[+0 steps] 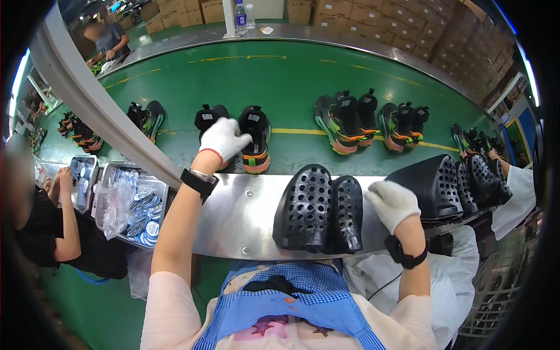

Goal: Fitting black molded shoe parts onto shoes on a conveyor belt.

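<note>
My left hand (224, 141), in a white glove, is over the left shoe of a dark sneaker pair with orange and green soles. Its thumb is spread from the fingers toward the opening of the right sneaker (255, 140); I see nothing held. My right hand (393, 204), also gloved in white, is curled above the metal ledge with nothing showing in it. It sits between two black perforated plastic shoe inserts (308, 204) standing on the ledge and a larger black insert (429, 186) to its right. The right fingertips are partly hidden.
More sneaker pairs (345, 125) stand along the green conveyor belt (286, 70). A white post (111, 93) slants across the left side. Trays of blue-and-white round pieces (146, 210) stand left, beside a co-worker's arm (69, 227). White sacking (443, 280) lies at lower right.
</note>
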A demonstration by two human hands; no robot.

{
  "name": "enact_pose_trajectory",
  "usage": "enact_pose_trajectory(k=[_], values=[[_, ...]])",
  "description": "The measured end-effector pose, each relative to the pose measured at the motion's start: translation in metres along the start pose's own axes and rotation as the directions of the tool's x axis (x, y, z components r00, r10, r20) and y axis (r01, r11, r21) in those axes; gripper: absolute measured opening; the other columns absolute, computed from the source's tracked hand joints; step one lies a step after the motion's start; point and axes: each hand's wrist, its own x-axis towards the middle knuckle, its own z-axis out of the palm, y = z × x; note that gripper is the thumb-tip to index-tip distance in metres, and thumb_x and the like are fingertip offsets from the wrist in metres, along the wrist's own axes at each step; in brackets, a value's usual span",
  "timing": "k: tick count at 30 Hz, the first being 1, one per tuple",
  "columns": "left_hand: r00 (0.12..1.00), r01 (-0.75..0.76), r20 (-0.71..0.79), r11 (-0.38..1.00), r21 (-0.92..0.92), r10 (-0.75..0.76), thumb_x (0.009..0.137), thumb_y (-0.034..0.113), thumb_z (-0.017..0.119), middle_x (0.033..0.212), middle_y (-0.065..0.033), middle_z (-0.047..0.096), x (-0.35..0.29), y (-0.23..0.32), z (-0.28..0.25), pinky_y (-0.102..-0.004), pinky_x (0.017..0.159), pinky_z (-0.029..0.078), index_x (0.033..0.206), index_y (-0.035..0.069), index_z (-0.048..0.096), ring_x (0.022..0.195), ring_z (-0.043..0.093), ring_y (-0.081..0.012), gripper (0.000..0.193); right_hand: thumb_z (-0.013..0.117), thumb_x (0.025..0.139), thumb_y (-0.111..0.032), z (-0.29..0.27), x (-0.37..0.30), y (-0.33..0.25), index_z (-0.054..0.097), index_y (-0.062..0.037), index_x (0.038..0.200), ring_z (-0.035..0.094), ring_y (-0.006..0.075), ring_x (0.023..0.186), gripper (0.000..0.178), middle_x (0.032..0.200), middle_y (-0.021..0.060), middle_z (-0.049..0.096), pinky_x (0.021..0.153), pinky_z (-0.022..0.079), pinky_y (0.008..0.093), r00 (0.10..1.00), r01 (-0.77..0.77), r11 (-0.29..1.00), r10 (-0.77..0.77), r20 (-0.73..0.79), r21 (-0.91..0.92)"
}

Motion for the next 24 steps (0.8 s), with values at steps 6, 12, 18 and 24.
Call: enact_pose_trajectory(k=[6, 12, 18, 24], values=[[0.954, 0.281, 0.069, 0.950, 0.136, -0.292, 0.072, 0.060, 0.067, 0.099, -0.0221, 0.069, 0.017, -0.019, 0.023, -0.0394, 0.087, 0.053, 0.106, -0.003, 0.068, 0.096, 0.067, -0.0354, 0.071, 0.054, 0.089, -0.035, 0.076, -0.032, 0.031, 0.068, -0.0118, 0.089, 0.064, 0.0352, 0.083, 0.027, 0.087, 0.0150, 0.067, 0.073, 0.050, 0.0447, 0.952, -0.263, 0.964, 0.255, 0.169, 0.032], [0.954, 0.295, -0.061, 0.954, 0.052, -0.292, 0.082, 0.025, 0.056, 0.109, -0.0236, 0.066, 0.052, -0.037, 0.046, -0.0425, 0.091, 0.050, 0.108, 0.004, 0.064, 0.105, 0.064, -0.0367, 0.035, 0.054, 0.089, -0.028, 0.145, -0.049, 0.036, 0.062, -0.0084, 0.085, 0.062, 0.0375, 0.081, 0.021, 0.083, 0.0161, 0.064, 0.070, 0.049, 0.0473, 0.963, -0.266, 0.951, 0.268, 0.008, 0.159], [0.947, 0.268, -0.205, 0.960, 0.086, -0.246, 0.084, 0.031, 0.058, 0.104, -0.0220, 0.067, 0.079, -0.032, 0.040, -0.0459, 0.089, 0.050, 0.105, 0.005, 0.061, 0.103, 0.063, -0.0390, 0.033, 0.055, 0.090, -0.027, 0.137, -0.053, 0.040, 0.061, -0.0088, 0.086, 0.063, 0.0354, 0.083, 0.020, 0.087, 0.0148, 0.065, 0.071, 0.049, 0.0454, 0.948, -0.316, 0.930, 0.304, 0.092, 0.190], [0.938, 0.251, -0.271, 0.963, 0.100, -0.217, 0.087, 0.037, 0.055, 0.102, -0.0194, 0.068, 0.102, -0.040, 0.052, -0.0461, 0.087, 0.051, 0.113, 0.006, 0.058, 0.100, 0.064, -0.0374, 0.040, 0.063, 0.085, -0.002, 0.051, -0.052, 0.005, 0.066, -0.0031, 0.095, 0.064, 0.0274, 0.078, 0.011, 0.087, 0.0125, 0.066, 0.072, 0.051, 0.0319, 0.837, -0.073, 0.828, 0.354, -0.418, 0.556]])
